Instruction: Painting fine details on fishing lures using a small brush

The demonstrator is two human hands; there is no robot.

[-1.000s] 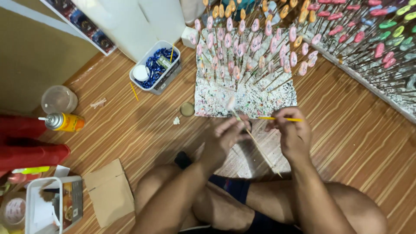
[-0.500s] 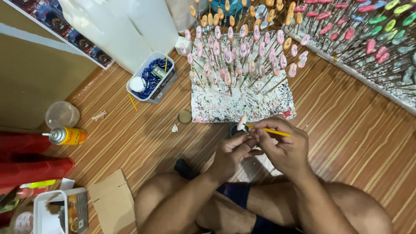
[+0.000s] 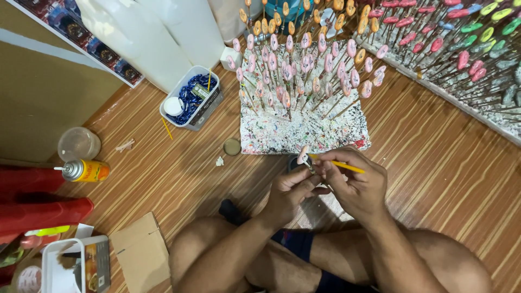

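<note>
Single view only, from a head-worn camera looking steeply down over the seated person's crossed legs onto the wooden floor. It faces forward toward the paint-spattered board ahead. The range is close: both hands sit near frame centre, at arm's reach. There is no second view for overlap.

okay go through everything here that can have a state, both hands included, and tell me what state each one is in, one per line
left hand: closed on a small pink piece on a stick
right hand: gripping a yellow brush, tip at the piece
paint-spattered board: flat on the floor, stuck with upright pink pieces
white tub: open, holds blue items
spray can: lying on its side
clear plastic cup: upright
small round lid: lying loose on the floor
</note>
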